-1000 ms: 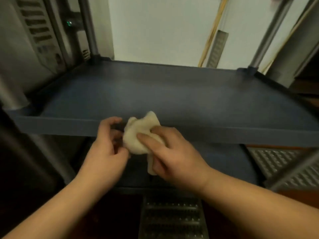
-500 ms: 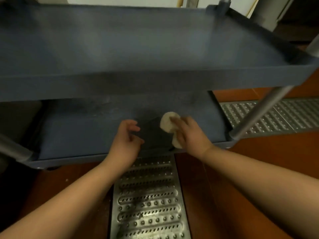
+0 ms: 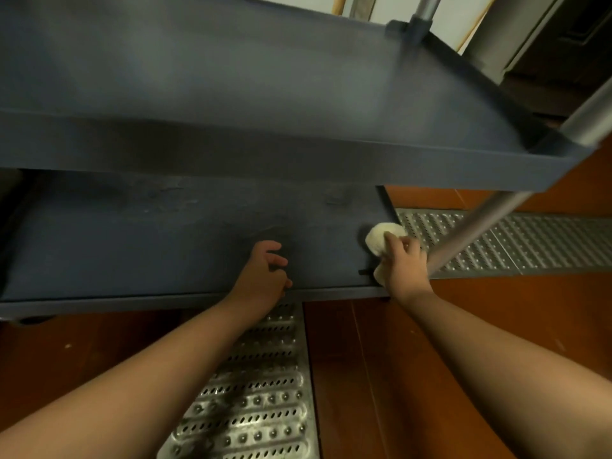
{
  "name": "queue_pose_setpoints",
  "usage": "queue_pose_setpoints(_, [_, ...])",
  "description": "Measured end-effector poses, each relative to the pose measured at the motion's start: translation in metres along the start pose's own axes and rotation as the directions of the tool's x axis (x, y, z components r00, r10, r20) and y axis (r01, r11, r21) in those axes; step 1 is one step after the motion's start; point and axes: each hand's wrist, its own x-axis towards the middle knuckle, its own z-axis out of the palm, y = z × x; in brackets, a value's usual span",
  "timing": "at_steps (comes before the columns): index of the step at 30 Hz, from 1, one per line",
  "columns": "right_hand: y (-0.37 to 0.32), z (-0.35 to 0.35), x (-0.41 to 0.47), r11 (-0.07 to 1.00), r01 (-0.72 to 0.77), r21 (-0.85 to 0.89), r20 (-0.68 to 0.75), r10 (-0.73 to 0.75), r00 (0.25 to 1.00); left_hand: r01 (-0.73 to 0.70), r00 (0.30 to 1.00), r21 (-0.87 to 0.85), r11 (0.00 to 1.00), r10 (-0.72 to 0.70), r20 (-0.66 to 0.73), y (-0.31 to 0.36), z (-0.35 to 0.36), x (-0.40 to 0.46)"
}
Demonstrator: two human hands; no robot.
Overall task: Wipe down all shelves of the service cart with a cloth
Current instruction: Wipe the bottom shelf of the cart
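Cloth [image 3: 381, 238], pale and bunched, sits at the right end of the cart's lower shelf [image 3: 165, 246], close to the front corner. From the head camera, the right hand [image 3: 405, 266] has its grip closed around the cloth and presses it onto the dark blue surface. The left hand [image 3: 261, 276] rests near the shelf's front lip, its grip empty with fingers loosely curled. An upper shelf [image 3: 265, 94] overhangs above. A metal post [image 3: 477, 223] rises just right of the cloth. Perforated metal grating [image 3: 258, 392] lies in the reddish floor [image 3: 381, 376].
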Motion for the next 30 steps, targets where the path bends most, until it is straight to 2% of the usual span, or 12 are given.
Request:
queue_pose_setpoints(3, [0.012,0.011,-0.001,0.992,0.083,-0.096,0.054,-0.078,0.996,0.006,1.0,-0.004,1.0,-0.006,-0.019,-0.007,-0.008,0.0])
queue_pose_setpoints(9, [0.004,0.012,0.01,0.983,-0.002,0.182,-0.117,0.024,0.993,0.013,1.0,-0.01,1.0,-0.013,-0.014,-0.012,-0.011,0.002])
queue_pose_setpoints(11, [0.007,0.014,0.013,0.987,0.002,0.163,-0.03,0.003,1.0,0.007,1.0,-0.018,1.0,-0.008,-0.015,-0.013,-0.01,0.005])
queue_pose_setpoints(14, [0.011,0.025,0.009,1.0,0.004,0.026,0.103,-0.007,0.995,0.002,1.0,0.006,1.0,-0.002,-0.022,-0.017,-0.01,0.007])
queue_pose_setpoints(21, [0.011,0.022,0.008,1.0,-0.024,-0.015,0.159,0.026,0.987,-0.006,1.0,0.051,0.999,0.005,0.013,-0.023,-0.01,0.007])
queue_pose_setpoints(30, [0.007,0.023,0.009,0.999,-0.035,-0.02,0.202,0.038,0.979,0.004,1.0,0.014,1.0,-0.004,0.018,-0.017,-0.024,0.004])
